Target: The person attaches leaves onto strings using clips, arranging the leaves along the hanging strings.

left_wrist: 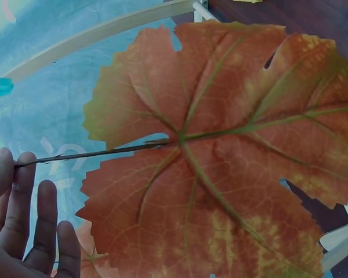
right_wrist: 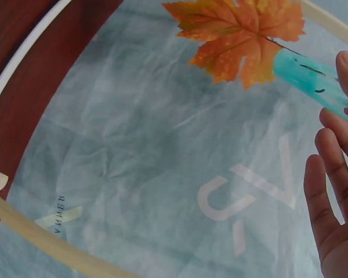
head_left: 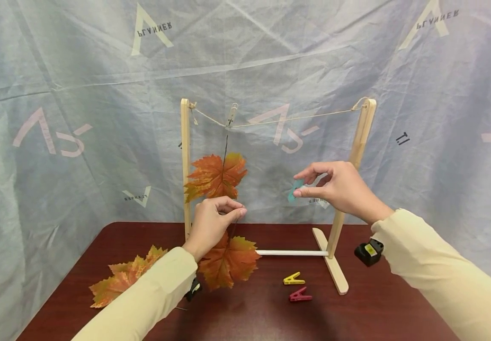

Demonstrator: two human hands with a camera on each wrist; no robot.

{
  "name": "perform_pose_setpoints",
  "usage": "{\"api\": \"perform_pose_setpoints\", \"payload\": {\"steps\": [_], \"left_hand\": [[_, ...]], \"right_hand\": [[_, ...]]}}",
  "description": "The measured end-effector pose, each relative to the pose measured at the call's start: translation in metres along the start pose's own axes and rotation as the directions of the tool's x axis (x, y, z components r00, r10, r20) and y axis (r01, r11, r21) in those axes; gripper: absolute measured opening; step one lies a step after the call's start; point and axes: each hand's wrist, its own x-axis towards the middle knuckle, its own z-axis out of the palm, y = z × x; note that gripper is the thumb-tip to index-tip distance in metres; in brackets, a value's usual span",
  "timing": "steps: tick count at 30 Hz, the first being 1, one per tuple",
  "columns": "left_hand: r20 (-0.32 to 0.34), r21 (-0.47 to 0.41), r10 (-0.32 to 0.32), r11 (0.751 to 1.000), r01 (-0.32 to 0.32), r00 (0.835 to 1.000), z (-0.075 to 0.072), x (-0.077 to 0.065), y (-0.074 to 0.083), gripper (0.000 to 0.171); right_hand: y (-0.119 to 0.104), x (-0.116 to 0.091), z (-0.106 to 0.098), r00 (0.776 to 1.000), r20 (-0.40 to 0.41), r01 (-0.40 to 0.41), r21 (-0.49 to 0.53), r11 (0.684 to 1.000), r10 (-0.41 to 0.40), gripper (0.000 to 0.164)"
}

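Note:
My left hand (head_left: pixel 213 219) pinches the thin dark stem of an orange-green artificial leaf (head_left: pixel 230 263) between thumb and index finger. The blade hangs below that hand and fills much of the left wrist view. In my right hand (head_left: pixel 341 187) a teal clothespin (right_wrist: pixel 307 81) is held between thumb and fingers, away from the string (head_left: pixel 296 118). Another orange leaf (head_left: pixel 219 176) hangs by its stem from the string under a pale clothespin (head_left: pixel 232 115), just above my left hand.
Wooden posts (head_left: pixel 362 137) carry the sagging string, with a white bar (head_left: pixel 292 253) low between them. A yellow clothespin (head_left: pixel 294 279) and a red clothespin (head_left: pixel 300 295) lie on the dark table (head_left: pixel 245 317). More leaves (head_left: pixel 128 274) lie at left, partly behind my sleeve.

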Motion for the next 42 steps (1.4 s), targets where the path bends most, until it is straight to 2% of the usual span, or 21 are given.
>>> {"api": "perform_pose_setpoints", "payload": {"steps": [7,14,21,29,42], "left_hand": [[-0.014,-0.018,0.003,1.000,-0.003,1.000,0.006,0.006,0.004,0.009],[-0.062,-0.023,-0.001,1.000,0.000,0.998,0.010,0.017,0.007,0.011],[-0.109,-0.049,0.000,0.999,-0.005,0.994,0.012,0.026,0.009,0.012],[-0.146,-0.061,0.000,0.998,-0.009,0.989,0.015,0.036,0.012,0.013],[-0.178,-0.094,0.022,0.995,-0.040,0.984,0.019,0.061,0.031,0.016]], "right_hand": [[-0.007,0.011,-0.007,0.999,-0.033,-0.017,0.038,0.999,0.018,0.023],[-0.014,0.023,-0.012,0.999,-0.045,0.010,-0.001,1.000,-0.010,0.021],[-0.021,0.034,-0.013,0.997,-0.076,-0.019,-0.004,1.000,0.018,0.018],[-0.028,0.048,-0.020,0.995,-0.102,-0.011,-0.011,1.000,0.009,0.019],[-0.040,0.071,-0.031,0.988,-0.151,0.013,-0.021,1.000,-0.016,0.023]]}}
